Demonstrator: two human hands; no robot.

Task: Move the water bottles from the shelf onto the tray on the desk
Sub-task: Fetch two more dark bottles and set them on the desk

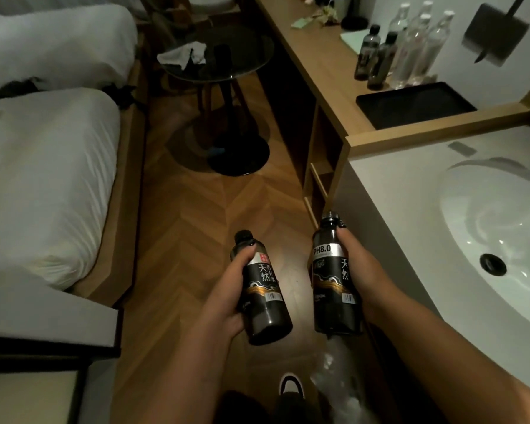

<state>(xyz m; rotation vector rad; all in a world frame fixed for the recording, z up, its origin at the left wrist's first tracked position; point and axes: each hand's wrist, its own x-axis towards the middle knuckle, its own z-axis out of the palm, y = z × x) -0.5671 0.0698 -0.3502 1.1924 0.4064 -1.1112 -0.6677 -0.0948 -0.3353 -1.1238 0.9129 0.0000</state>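
Right now your left hand (227, 296) grips one dark bottle (262, 289), your right hand (360, 270) another (334, 276), both over the floor. Keep them upright, carry to the counter (315, 75), set them on the black tray (416, 104) beside the bottles already standing there (404, 47).

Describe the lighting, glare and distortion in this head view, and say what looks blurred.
Head view: dim, warm light; a bright patch on the floor between the bottles; small glints of glare on the sink; wide-angle bending curves the desk edge; the clear bottles behind the tray look soft, while the labels on the dark bottles in the left hand and right hand stay readable.
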